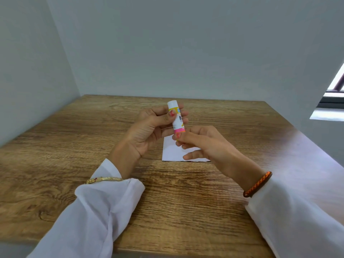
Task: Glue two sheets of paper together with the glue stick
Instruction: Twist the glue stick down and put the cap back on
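While both hands [149,127] [202,144] grip it, glue stick [176,118], label letter "K".

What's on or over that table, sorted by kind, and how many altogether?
Glue stick: 1, gripped by the left hand, its lower end pinched by the right hand
Paper: 1 white patch visible; sheets can't be told apart
Hands: 2
Bracelets: 2, gold and orange
Total: 6
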